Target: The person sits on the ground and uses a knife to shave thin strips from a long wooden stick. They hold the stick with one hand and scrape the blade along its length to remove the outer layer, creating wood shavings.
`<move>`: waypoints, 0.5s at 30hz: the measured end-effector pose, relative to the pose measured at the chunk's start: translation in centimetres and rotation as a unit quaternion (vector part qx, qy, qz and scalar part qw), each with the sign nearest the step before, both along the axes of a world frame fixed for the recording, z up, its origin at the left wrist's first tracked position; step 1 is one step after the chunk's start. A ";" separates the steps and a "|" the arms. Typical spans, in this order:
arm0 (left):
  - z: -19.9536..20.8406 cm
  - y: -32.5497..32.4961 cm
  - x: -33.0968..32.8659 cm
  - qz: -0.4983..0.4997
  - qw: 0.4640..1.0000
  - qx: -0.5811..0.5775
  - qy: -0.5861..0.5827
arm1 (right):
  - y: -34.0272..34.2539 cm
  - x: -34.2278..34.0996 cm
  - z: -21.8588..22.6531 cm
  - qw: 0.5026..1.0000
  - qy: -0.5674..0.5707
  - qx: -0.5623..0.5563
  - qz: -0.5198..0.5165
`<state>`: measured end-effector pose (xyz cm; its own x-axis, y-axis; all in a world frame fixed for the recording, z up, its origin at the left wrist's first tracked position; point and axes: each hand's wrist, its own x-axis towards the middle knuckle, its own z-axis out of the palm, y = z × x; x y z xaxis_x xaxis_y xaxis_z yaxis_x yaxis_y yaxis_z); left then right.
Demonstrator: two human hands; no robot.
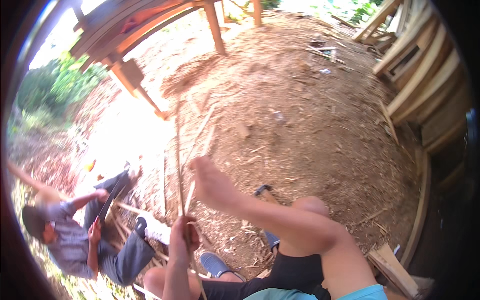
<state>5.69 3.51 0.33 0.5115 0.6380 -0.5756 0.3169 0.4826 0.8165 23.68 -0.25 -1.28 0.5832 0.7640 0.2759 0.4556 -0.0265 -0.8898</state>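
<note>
My left hand (183,234) is closed around a long, thin, flexible-looking strip of wood or cane (179,155). The strip runs up from my fist past the other hand, and its lower part trails down by my left knee. A thin pale loop bends out beside the left fist. My right hand (212,182) is raised just right of the strip, with the forearm crossing over my right knee. Motion blur smears its fingers, so whether anything is in them is unclear. Several pale strips lie on the ground behind it.
At the left sits another person (75,240) holding a long dark blade (109,202). A dark-headed tool (262,190) lies by my right knee. A wooden raised platform (150,25) stands ahead; timber slabs (420,75) lean at the right. Shavings cover the dirt ground (310,135).
</note>
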 end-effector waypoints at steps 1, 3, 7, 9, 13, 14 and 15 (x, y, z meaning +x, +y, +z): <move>0.4 0.2 -0.4 -0.057 0.996 0.043 -0.052 | -0.6 0.8 1.1 1.000 -0.004 -0.019 0.019; 1.1 0.7 -2.0 -0.070 0.987 0.063 -0.128 | -1.3 0.1 3.9 0.997 -0.038 0.072 0.003; 1.6 1.9 -4.3 -0.048 0.986 0.064 -0.150 | -0.8 -0.7 7.4 0.992 0.108 0.070 -0.002; 1.3 2.4 -5.0 -0.035 0.985 0.035 -0.167 | 0.1 -1.6 8.4 0.982 0.171 0.081 0.003; 1.3 4.1 -6.8 -0.034 0.984 0.010 -0.176 | 2.6 -4.6 7.4 0.976 0.173 -0.018 0.127; 1.4 4.6 -7.2 -0.024 0.986 0.002 -0.167 | 2.8 -5.7 7.4 0.977 0.169 -0.007 0.131; 1.6 4.9 -7.6 -0.010 0.988 -0.003 -0.154 | 2.9 -6.7 7.6 0.977 0.164 0.004 0.135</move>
